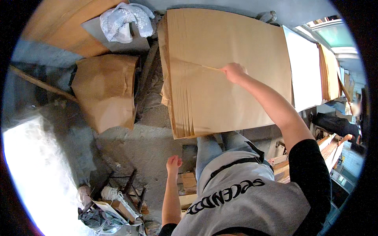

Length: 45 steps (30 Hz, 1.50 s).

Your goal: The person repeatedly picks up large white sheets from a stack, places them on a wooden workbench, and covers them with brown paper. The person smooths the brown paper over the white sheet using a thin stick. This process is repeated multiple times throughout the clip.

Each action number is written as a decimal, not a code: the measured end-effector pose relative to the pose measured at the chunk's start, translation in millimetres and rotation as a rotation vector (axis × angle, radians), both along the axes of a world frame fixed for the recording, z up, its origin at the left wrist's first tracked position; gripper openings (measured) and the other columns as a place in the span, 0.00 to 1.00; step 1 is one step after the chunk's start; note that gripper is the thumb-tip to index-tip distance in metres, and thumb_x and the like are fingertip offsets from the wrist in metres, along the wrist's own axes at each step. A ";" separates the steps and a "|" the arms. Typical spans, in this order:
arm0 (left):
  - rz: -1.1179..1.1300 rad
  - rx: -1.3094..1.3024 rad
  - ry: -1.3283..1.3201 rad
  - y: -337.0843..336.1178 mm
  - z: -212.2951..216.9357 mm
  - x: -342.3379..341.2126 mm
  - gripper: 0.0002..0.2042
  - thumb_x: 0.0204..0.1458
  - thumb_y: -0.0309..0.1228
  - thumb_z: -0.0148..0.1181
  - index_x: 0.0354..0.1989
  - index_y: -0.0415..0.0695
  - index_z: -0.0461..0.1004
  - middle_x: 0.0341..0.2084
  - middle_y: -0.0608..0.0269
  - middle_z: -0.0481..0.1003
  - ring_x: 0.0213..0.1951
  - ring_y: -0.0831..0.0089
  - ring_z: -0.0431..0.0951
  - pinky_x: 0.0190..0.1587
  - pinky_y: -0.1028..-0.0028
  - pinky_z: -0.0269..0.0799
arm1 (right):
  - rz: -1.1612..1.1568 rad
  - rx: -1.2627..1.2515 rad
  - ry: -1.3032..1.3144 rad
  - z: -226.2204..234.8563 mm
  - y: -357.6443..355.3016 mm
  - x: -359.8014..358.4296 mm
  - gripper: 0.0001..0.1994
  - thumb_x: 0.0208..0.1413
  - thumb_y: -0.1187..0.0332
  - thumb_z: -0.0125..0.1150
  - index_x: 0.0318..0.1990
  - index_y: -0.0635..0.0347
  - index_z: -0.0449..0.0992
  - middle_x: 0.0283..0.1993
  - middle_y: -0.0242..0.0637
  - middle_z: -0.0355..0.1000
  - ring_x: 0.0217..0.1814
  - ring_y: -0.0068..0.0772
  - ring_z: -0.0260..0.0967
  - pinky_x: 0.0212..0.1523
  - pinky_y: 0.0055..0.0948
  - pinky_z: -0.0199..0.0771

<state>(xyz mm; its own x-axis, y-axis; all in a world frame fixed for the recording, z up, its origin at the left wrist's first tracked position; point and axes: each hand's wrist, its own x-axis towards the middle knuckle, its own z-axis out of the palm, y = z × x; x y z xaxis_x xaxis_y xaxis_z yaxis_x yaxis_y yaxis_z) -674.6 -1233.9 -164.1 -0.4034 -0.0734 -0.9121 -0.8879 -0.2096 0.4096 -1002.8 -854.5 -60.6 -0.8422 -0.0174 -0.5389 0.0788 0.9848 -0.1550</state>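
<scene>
A large stack of brown paper sheets (232,43) lies in front of me, its left edges fanned out in narrow steps. Over the middle of the stack my right hand (235,72) is closed on a thin tan stick (211,68). The stick points left across the top sheet, and its far end is smeared by motion. Down at my left side, apart from the stack, hangs my left hand (174,162). Its fingers are curled in, and nothing shows in them.
White sheets (303,69) lie right of the stack, with more brown sheets (330,72) beyond. To the left is a folded brown sheet (106,90) near a wooden pole (43,84). A patterned cloth (126,21) sits at the back left. Bags (96,218) and boxes crowd the lower left.
</scene>
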 end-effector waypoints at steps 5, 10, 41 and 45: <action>-0.085 0.051 0.076 15.1 13.5 -35.3 0.07 0.52 0.31 0.50 0.35 0.41 0.69 0.24 0.62 0.72 0.25 0.77 0.72 0.28 0.78 0.70 | -0.077 -0.044 0.005 -1.8 -55.7 -16.4 0.10 0.52 0.68 0.45 0.37 0.48 0.74 0.36 0.43 0.70 0.40 0.43 0.68 0.38 0.39 0.68; -0.054 -0.004 0.060 6.2 30.8 -35.8 0.07 0.51 0.31 0.50 0.35 0.42 0.68 0.23 0.63 0.72 0.24 0.77 0.71 0.27 0.78 0.69 | -0.174 -0.174 0.018 -44.9 4.2 27.7 0.11 0.51 0.68 0.46 0.39 0.47 0.74 0.39 0.41 0.71 0.41 0.40 0.68 0.38 0.37 0.69; -0.340 0.203 0.327 138.3 8.6 -249.3 0.14 0.49 0.32 0.53 0.43 0.43 0.61 0.34 0.66 0.69 0.35 0.81 0.69 0.33 0.80 0.67 | -0.693 -0.316 0.181 -8.8 97.1 164.5 0.12 0.53 0.67 0.47 0.44 0.43 0.72 0.33 0.43 0.71 0.31 0.40 0.70 0.30 0.34 0.68; -0.401 0.483 0.081 104.1 -20.9 -190.8 0.23 0.47 0.32 0.55 0.51 0.45 0.57 0.43 0.64 0.66 0.44 0.74 0.68 0.45 0.74 0.66 | -0.819 -0.040 0.121 27.4 170.1 235.2 0.13 0.53 0.67 0.47 0.45 0.41 0.70 0.34 0.44 0.71 0.33 0.42 0.70 0.33 0.34 0.68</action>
